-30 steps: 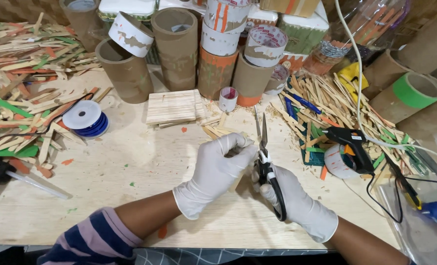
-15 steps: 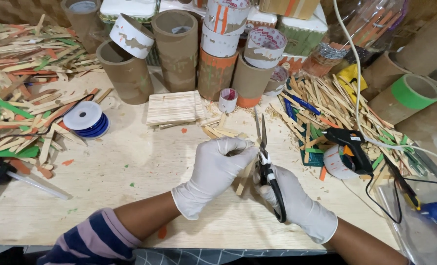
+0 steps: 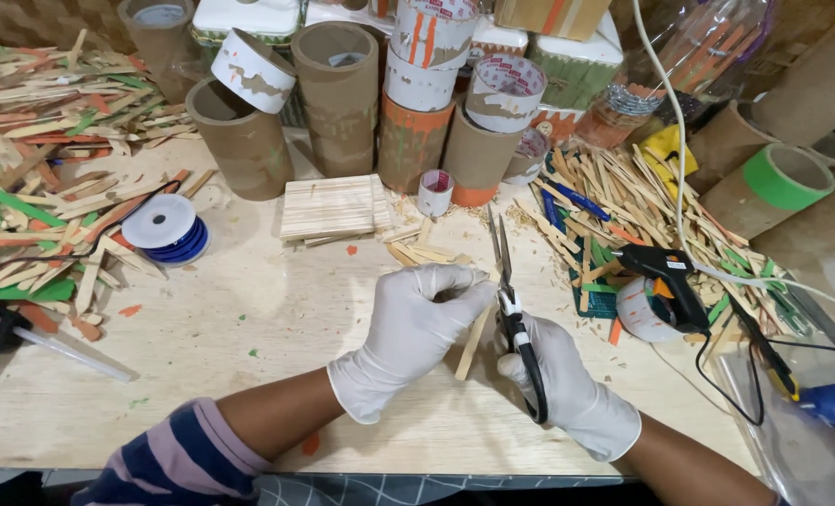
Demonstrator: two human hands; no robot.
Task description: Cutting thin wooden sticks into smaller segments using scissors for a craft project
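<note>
Both my hands wear white gloves over a wooden tabletop [image 3: 249,319]. My left hand [image 3: 413,333] is closed around a thin wooden stick [image 3: 474,342] that slants down to the table. My right hand [image 3: 567,389] grips black-handled scissors [image 3: 511,300], blades pointing away from me and slightly apart, just right of the stick's upper end. A striped sleeve covers my left forearm.
Cardboard tubes [image 3: 342,94] stand along the back. A stick panel [image 3: 328,206] and a spool [image 3: 164,230] lie mid-table. Piles of sticks lie at left [image 3: 33,159] and right [image 3: 624,206]. A black glue gun [image 3: 666,281] with cord and a tape roll [image 3: 642,314] lie right.
My hands have shifted only slightly; the stick sits a little lower in my left hand and the scissors stay beside it.
</note>
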